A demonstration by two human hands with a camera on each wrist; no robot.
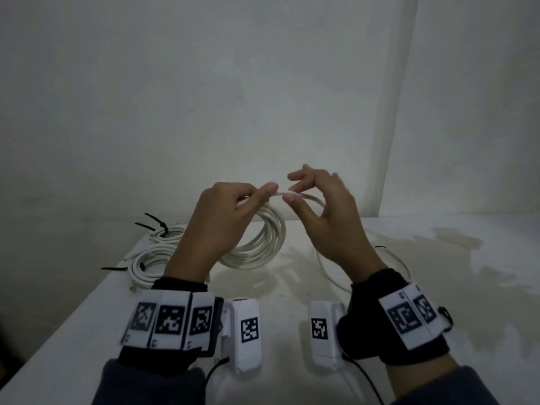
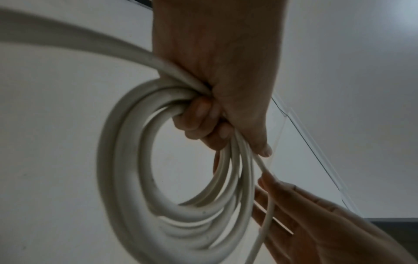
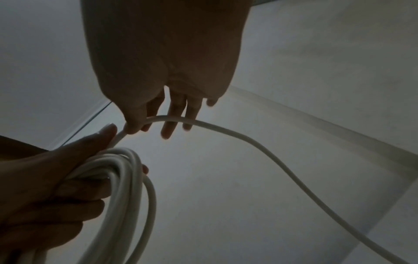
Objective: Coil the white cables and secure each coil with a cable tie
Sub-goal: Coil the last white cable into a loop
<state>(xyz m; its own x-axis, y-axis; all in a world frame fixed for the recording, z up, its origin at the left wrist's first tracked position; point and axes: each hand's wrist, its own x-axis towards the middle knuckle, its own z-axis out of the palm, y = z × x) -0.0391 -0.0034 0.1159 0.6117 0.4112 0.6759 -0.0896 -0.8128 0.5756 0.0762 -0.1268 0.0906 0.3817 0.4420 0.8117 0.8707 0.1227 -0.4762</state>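
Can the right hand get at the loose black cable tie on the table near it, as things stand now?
Probably not yet. The right hand pinches the cable strand it feeds to the coil in the left hand. The black cable tie lies close, nothing covering it, but the hand must first release.

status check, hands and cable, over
Left hand grips the coil. Right hand pinches the loose strand. Two tied coils lie left. Nothing blocking.

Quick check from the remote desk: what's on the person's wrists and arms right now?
Both hands are bare. The left hand and right hand each have a black wrist wrap carrying white panels printed with black square codes. A white boxy module with its own code and a black cable hangs beside each wrist. Dark grey-blue sleeves cover the forearms.
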